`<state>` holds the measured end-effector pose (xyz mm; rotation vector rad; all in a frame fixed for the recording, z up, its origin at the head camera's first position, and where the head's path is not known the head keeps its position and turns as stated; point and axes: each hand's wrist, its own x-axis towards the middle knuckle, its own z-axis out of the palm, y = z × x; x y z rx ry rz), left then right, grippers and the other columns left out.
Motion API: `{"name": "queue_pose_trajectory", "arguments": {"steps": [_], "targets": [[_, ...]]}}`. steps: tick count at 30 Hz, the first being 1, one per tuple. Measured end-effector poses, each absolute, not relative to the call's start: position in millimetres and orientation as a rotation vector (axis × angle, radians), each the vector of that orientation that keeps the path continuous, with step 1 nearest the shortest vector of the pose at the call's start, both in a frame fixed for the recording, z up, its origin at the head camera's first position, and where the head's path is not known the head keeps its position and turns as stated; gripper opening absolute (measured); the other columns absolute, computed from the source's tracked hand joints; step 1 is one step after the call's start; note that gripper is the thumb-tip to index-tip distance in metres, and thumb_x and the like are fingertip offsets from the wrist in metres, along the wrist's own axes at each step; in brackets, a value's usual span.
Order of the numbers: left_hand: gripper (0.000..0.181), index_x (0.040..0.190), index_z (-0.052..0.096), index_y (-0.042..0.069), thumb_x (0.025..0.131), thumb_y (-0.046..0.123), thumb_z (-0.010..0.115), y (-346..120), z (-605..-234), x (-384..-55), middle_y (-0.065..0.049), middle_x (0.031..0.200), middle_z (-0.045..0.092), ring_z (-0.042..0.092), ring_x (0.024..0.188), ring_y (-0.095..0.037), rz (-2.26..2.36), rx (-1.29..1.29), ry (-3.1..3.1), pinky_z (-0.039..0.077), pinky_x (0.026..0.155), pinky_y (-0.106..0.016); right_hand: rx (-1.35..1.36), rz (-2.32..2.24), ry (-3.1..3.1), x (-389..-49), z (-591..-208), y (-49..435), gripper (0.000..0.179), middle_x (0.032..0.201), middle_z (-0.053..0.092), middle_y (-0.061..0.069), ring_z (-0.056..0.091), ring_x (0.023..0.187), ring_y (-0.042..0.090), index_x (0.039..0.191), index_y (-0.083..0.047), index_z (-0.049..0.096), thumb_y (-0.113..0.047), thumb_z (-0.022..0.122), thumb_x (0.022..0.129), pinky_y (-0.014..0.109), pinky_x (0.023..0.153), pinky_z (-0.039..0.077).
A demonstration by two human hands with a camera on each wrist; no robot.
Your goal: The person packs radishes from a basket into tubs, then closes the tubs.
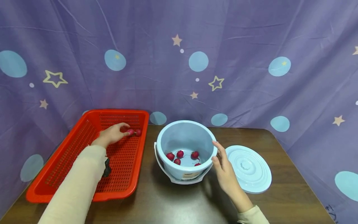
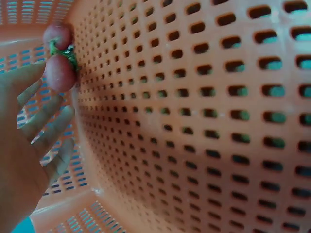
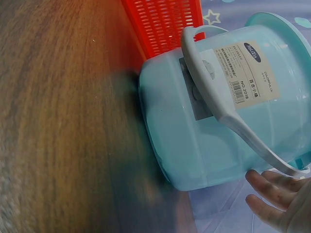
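My left hand (image 1: 113, 135) reaches into a red slotted basket (image 1: 141, 155), its fingers spread beside two red radishes (image 2: 60, 73). The fingertips meet or nearly touch the closer radish (image 1: 130, 132); contact is hard to tell. The second radish (image 1: 138, 133) lies against it near the basket's right wall. In the middle of the table stands a light blue bucket (image 1: 185, 132) with several radishes (image 1: 195, 155) on its bottom. My right hand (image 1: 226, 172) is at the bucket's right side, fingertips against the rim and fingers loosely extended.
A round light blue lid (image 1: 249, 168) lies flat on the brown wooden table (image 1: 165, 205), right of the bucket. The bucket's handle (image 1: 179, 181) hangs down in front. Behind the table hangs a purple curtain (image 1: 237, 93) with stars and dots.
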<state>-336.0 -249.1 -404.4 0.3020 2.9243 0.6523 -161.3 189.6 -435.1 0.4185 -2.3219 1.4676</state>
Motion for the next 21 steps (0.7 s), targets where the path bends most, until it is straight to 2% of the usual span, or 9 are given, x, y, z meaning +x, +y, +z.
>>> {"name": "queue_pose_trajectory", "arguments": {"steps": [5, 11, 21], "targets": [[0.051, 0.140, 0.048, 0.005, 0.098, 0.030, 0.059, -244.5, -410.0, -337.3, -0.025, 0.132, 0.056, 0.053, 0.119, -0.045, 0.625, 0.343, 2.910, 0.040, 0.093, -0.063, 0.423, 1.467, -2.319, -161.2, -434.9, 189.4, 0.050, 0.141, 0.052, 0.019, 0.056, 0.122, 0.029, 0.151, -0.025, 0.035, -0.012, 0.046, 0.105, 0.048, 0.099, 0.044], [0.045, 0.135, 0.053, 0.009, 0.096, 0.029, 0.062, -238.9, -410.7, -336.6, -0.022, 0.124, 0.061, 0.057, 0.110, -0.040, 0.538, 0.325, 2.951, 0.042, 0.085, -0.061, 0.426, 1.453, -2.319, -160.2, -433.5, 188.6, 0.048, 0.140, 0.052, 0.020, 0.057, 0.121, 0.031, 0.152, -0.025, 0.035, -0.015, 0.045, 0.106, 0.055, 0.097, 0.044], [0.040, 0.130, 0.051, 0.009, 0.097, 0.028, 0.062, -244.2, -411.8, -339.6, -0.018, 0.118, 0.063, 0.059, 0.107, -0.037, 0.554, 0.325, 2.941, 0.042, 0.081, -0.058, 0.418, 1.443, -2.331, -161.8, -434.1, 190.5, 0.048, 0.142, 0.051, 0.019, 0.055, 0.122, 0.029, 0.152, -0.026, 0.034, -0.017, 0.045, 0.106, 0.058, 0.097, 0.043]]}}
